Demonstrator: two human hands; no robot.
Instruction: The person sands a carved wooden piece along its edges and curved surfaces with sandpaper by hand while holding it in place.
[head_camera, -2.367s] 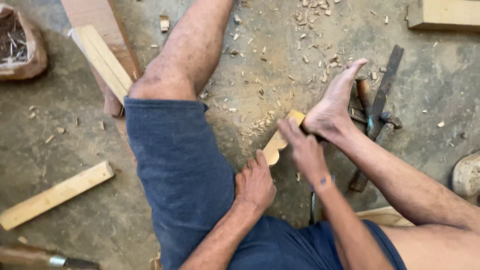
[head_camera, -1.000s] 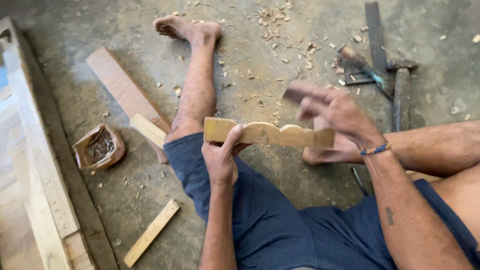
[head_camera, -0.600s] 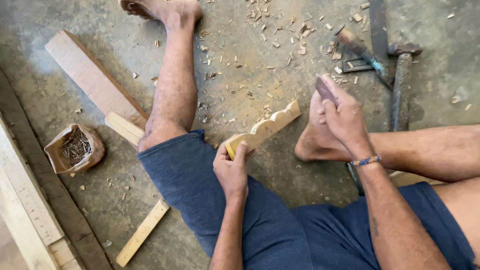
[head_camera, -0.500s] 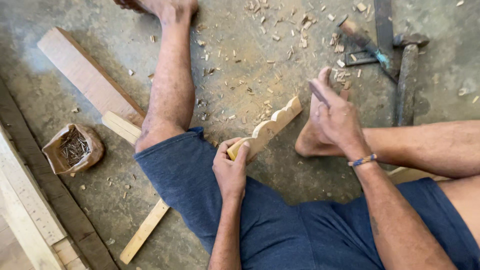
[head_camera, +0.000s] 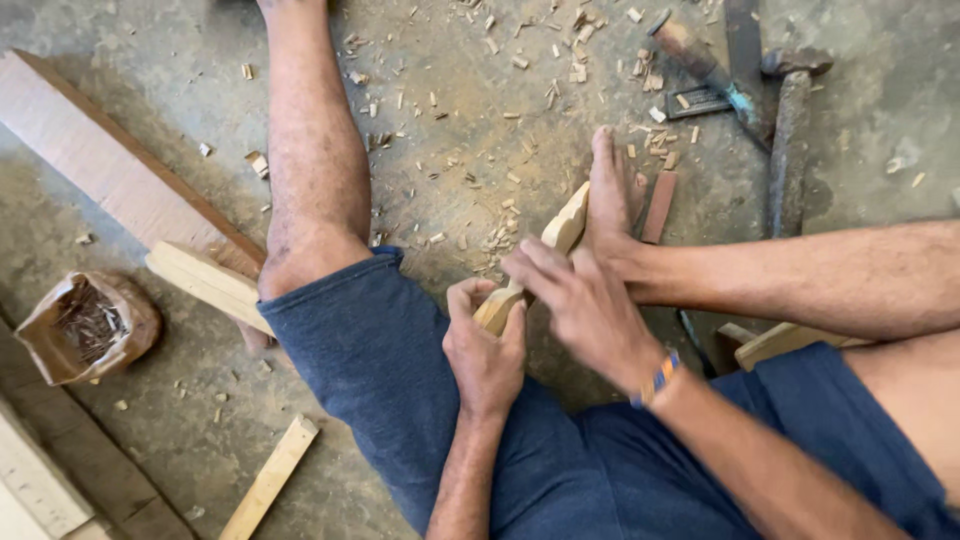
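Left hand (head_camera: 487, 352) clenched carved wood piece (head_camera: 560, 232) at lower end; right hand (head_camera: 580, 300) gripped its middle, foot (head_camera: 607, 195) alongside.

Blue shorts (head_camera: 400, 370), bare legs and feet, beaded wristband (head_camera: 655, 378) on right wrist.

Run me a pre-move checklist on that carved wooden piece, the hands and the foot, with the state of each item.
1. Left hand grips the near end of the carved wooden piece: ok.
2. Right hand rests on the piece's middle: ok.
3. Far end braced against the foot: ok, they touch.
4. A tool in the right hand: cannot tell, the fingers hide it.
5. Hammer and chisel lie apart from the foot, on the concrete floor: ok.
6. Floor free of wood chips beneath the piece: not ok.
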